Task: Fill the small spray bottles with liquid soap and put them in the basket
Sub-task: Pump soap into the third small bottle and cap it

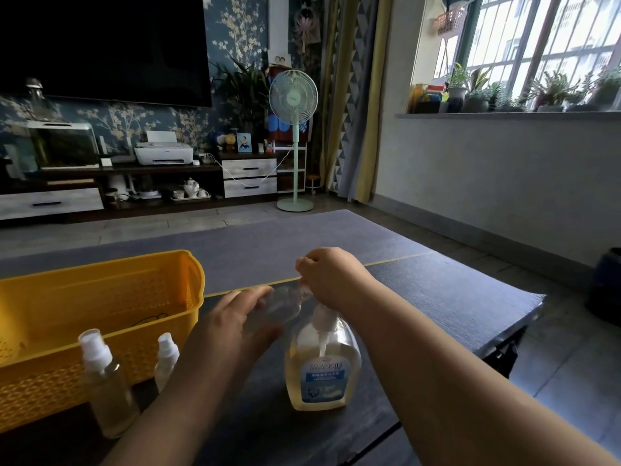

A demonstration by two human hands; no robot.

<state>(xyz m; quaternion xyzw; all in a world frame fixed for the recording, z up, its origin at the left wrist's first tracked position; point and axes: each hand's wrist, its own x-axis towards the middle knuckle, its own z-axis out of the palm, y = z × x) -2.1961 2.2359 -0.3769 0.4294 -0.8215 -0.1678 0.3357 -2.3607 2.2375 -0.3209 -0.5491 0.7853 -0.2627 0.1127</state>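
Note:
My left hand (232, 322) grips a clear small spray bottle (280, 306), tilted on its side over the table. My right hand (331, 275) has its fingers curled round that bottle's top end, which it hides. Just below stands the liquid soap pump bottle (322, 368) with amber soap and a blue label; its white pump sits under my right wrist. Two more small spray bottles with white caps stand upright at the front left, one (107, 385) nearer me and one (166, 359) partly behind my left forearm. The yellow basket (100, 297) lies behind them.
The dark table (437, 297) ends at the right, with floor beyond. A grey mat covers the far part. A standing fan (293, 139), a TV cabinet and a window sill with plants are across the room.

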